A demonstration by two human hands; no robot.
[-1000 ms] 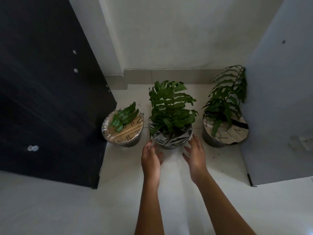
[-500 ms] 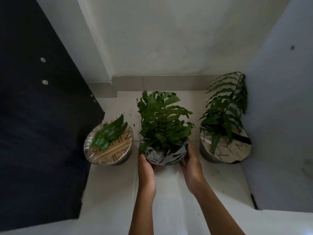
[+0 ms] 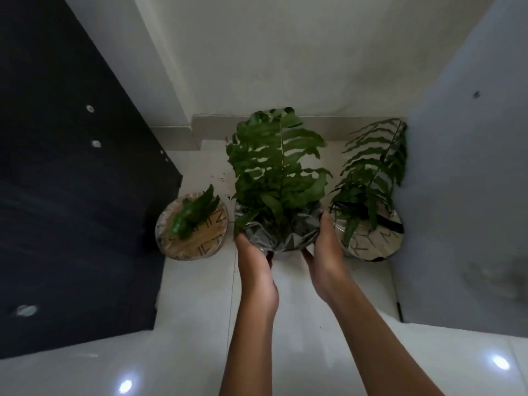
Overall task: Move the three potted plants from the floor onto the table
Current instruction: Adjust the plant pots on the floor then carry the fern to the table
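Three potted plants are in a floor corner. The middle potted plant (image 3: 278, 234), a leafy fern in a pot wrapped in crinkled dark foil, is gripped from both sides: my left hand (image 3: 253, 260) cups its left underside and my right hand (image 3: 327, 257) its right side. It looks lifted a little off the floor. The left potted plant (image 3: 191, 228), short-leaved with a cardboard cover under plastic, stands on the tiles. The right potted plant (image 3: 371, 224), a taller arching fern with a lettered cover, stands against the right panel. No table is in view.
A tall black panel (image 3: 71, 195) with metal studs closes the left side. A pale grey panel (image 3: 463, 195) closes the right. A white wall (image 3: 285, 52) with a skirting strip stands behind the pots. Glossy white floor tiles (image 3: 285, 352) spread in front.
My hands went from hovering open in front of the middle pot to gripping its sides. The pot has risen and come closer to me; the other two pots stayed put.
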